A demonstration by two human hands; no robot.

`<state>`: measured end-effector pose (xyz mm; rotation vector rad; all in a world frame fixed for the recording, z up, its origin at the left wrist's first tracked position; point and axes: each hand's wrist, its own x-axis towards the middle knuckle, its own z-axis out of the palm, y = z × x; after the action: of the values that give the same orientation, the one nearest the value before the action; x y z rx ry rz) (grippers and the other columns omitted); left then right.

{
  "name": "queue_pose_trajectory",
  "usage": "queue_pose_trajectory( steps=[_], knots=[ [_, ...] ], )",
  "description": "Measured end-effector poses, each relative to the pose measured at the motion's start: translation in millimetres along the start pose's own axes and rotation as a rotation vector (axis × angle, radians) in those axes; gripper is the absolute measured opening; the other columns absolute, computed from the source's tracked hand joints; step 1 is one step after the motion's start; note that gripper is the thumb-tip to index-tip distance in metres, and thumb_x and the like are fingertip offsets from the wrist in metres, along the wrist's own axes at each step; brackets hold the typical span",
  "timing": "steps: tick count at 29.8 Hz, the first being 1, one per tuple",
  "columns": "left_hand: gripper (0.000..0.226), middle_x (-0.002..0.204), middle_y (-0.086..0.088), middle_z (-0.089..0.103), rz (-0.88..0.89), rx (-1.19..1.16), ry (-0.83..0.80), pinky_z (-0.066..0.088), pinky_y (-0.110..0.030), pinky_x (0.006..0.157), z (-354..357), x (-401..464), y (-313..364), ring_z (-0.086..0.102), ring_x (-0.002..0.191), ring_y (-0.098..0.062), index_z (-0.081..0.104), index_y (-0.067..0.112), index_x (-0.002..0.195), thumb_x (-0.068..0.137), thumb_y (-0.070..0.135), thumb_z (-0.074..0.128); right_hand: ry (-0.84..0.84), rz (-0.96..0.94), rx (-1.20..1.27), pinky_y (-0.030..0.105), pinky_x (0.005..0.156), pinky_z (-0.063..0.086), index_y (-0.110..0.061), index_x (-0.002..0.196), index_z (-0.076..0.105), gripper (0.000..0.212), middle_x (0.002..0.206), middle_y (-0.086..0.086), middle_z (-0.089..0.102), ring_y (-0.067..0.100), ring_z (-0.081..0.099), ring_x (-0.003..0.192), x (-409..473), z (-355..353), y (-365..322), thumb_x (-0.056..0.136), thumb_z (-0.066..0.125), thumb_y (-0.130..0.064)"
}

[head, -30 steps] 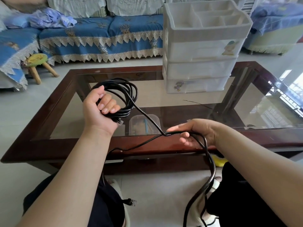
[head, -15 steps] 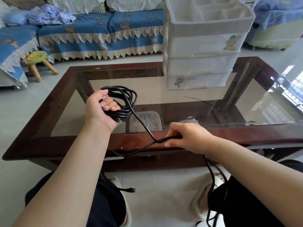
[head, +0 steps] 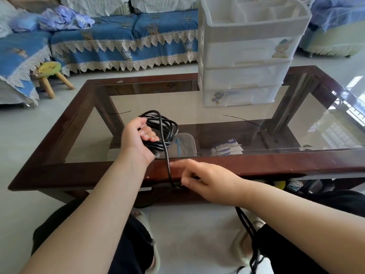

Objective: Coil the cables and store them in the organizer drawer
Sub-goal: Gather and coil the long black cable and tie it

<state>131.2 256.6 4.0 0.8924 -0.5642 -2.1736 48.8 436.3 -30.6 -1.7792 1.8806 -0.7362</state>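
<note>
Since half a second ago the right hand (head: 209, 183) has slid nearer along the thin black cable (head: 166, 153), toward the left hand (head: 136, 141), and the strand that ran slantwise between the two now drops almost straight down from the bundle. That left hand is clamped round a bunch of finished black loops, held just above the glass top of the dark wooden coffee table (head: 79, 169). The right hand's forefinger is stretched out and blurred, with the other fingers curled where the cable passes under the palm; whether it actually pinches the cable I cannot tell. From there the loose remainder hangs down past the right forearm to the pale tiled floor (head: 189, 230) between the knees, so I judge the coiling perhaps halfway done: several turns are gathered and a good length is still slack. Storing has not begun, since the white translucent plastic three-drawer organizer (head: 245, 62) stands on the far side of the table with all its drawers closed, well apart from the hands. As for writing, none is legible; two of the drawer fronts carry small cartoon stickers, too small to name, and no brand shows on the cable.
</note>
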Motion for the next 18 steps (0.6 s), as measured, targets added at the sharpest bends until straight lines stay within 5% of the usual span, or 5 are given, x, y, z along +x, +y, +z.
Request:
queue_pose_trajectory(
  steps=[4,8,10,13,18],
  knots=[
    [0.039,0.037,0.009,0.027,0.025,-0.030,0.070,0.028,-0.015,0.037,6.4,0.2,-16.7,0.025,0.031,-0.006,0.031,0.019,0.057,0.093,0.011,0.045,0.043,0.007,0.111,0.026,0.091,0.044,-0.023,0.104,0.063,0.030,0.106,-0.007,0.058,0.007,0.052,0.101,6.5,17.2,-8.3,0.084,0.066,-0.044],
    [0.039,0.041,0.007,0.029,0.036,-0.041,0.185,0.030,-0.017,0.041,0.5,12.7,-7.6,0.027,0.038,-0.009,0.030,0.019,0.057,0.091,0.014,0.047,0.132,0.193,1.004,0.029,0.074,0.046,-0.016,0.078,0.053,0.014,0.074,0.006,0.062,0.017,0.058,0.070,10.9,15.4,-28.1,0.086,0.058,-0.027],
    [0.038,0.044,0.007,0.029,0.034,-0.049,0.220,0.031,-0.018,0.043,-4.8,18.3,1.2,0.027,0.041,-0.010,0.031,0.018,0.056,0.090,0.015,0.048,0.116,0.173,1.192,0.025,0.054,0.042,-0.012,0.075,0.047,0.016,0.067,0.005,0.053,0.016,0.050,0.056,11.1,-4.1,-32.7,0.087,0.050,-0.023],
    [0.038,0.040,0.008,0.027,-0.014,0.018,0.092,0.027,-0.016,0.038,-10.1,20.5,11.4,0.025,0.033,-0.007,0.030,0.019,0.058,0.092,0.013,0.046,0.306,0.204,0.909,0.016,0.040,0.029,-0.014,0.075,0.046,0.026,0.062,0.002,0.043,0.009,0.036,0.046,14.6,-45.6,-26.5,0.100,0.044,-0.022],
    [0.032,0.036,0.011,0.024,-0.213,0.371,-0.314,0.023,-0.015,0.029,-11.1,6.5,22.5,0.022,0.026,-0.003,0.034,0.020,0.065,0.094,0.018,0.045,0.700,0.388,0.287,0.027,0.053,0.037,-0.017,0.087,0.049,0.025,0.063,-0.002,0.051,0.013,0.044,0.053,21.9,-84.8,9.0,0.102,0.032,-0.029]
  ],
)
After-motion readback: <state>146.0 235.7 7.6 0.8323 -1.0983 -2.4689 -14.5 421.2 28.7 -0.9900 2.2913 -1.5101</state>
